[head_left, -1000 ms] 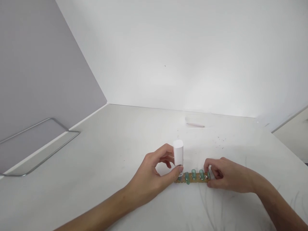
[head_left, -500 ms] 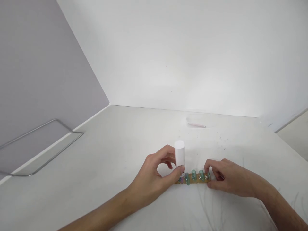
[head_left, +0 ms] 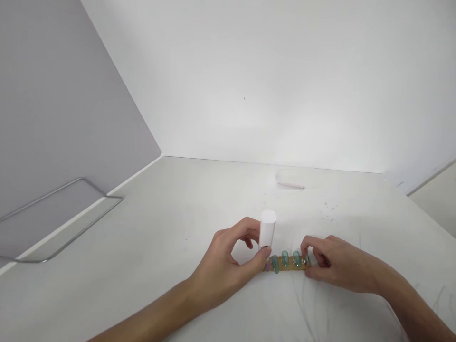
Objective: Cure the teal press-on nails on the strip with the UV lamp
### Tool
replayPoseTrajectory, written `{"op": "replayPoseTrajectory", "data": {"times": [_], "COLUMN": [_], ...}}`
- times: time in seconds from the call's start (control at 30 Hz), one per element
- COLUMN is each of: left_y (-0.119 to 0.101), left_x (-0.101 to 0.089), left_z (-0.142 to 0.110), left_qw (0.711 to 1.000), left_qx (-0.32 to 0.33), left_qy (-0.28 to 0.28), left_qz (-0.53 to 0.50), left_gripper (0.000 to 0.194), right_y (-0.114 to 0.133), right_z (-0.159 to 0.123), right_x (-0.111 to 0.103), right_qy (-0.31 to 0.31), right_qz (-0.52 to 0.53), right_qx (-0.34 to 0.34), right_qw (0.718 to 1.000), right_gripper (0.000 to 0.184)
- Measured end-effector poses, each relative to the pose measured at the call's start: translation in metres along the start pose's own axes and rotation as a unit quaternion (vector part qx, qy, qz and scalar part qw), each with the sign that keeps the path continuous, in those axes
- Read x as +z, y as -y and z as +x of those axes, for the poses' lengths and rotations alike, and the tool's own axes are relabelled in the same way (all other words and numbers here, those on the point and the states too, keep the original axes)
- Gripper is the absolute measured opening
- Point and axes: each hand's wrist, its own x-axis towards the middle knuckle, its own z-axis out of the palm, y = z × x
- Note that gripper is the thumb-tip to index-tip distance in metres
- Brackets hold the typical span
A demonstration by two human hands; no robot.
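My left hand [head_left: 231, 256] pinches a small white stick-shaped device [head_left: 267, 229] between thumb and fingers. The device stands nearly upright, its top leaning slightly right, and the thumb hides its lower end. Just below it lies a tan strip [head_left: 290, 267] that carries several glossy green false nails [head_left: 285, 258]. Small shiny decorations show at both ends of the strip. With thumb and index finger, my right hand [head_left: 331, 261] grips the strip's right end. The left end is partly covered by my left thumb, so I cannot tell whether the device touches it.
Farther back on the white table [head_left: 199, 204] lies a thin pinkish stick [head_left: 291, 185]. Dark specks are scattered right of it. A bent metal wire frame [head_left: 83, 232] is at the left edge. A white panel [head_left: 249, 71] rises behind and a grey one [head_left: 71, 95] at left.
The white device has tilted, its top slightly to the right, and its lower end has gone behind my left thumb. My right hand keeps its grip on the strip.
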Motion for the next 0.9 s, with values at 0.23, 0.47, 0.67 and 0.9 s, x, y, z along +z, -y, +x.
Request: {"op": "replayPoseTrajectory", "data": {"times": [0.23,0.47,0.67,0.9], "left_y": [0.0038,0.0023,0.0024,0.0036], "left_x": [0.0005,0.0016,0.0012,0.0011], "left_z": [-0.0057,-0.0054,-0.0055,-0.0041], "left_qw": [1.000,0.999,1.000,0.999], "left_qx": [0.012,0.002,-0.005,0.005], "left_qy": [0.003,0.000,-0.006,-0.015], "left_qz": [0.027,0.032,0.028,0.035], "left_gripper": [0.007,0.007,0.005,0.006], "right_y": [0.0019,-0.0003,-0.0010,-0.0011], "right_z": [-0.0019,-0.0006,0.0002,-0.0007], "right_x": [-0.0007,0.0009,0.0004,0.0029], "right_qy": [0.000,-0.003,-0.005,-0.009], "right_qz": [-0.001,0.000,-0.002,-0.012], "right_qx": [0.013,0.007,-0.002,0.006], "right_qw": [1.000,1.000,1.000,1.000], "right_gripper": [0.005,0.007,0.005,0.007]}}
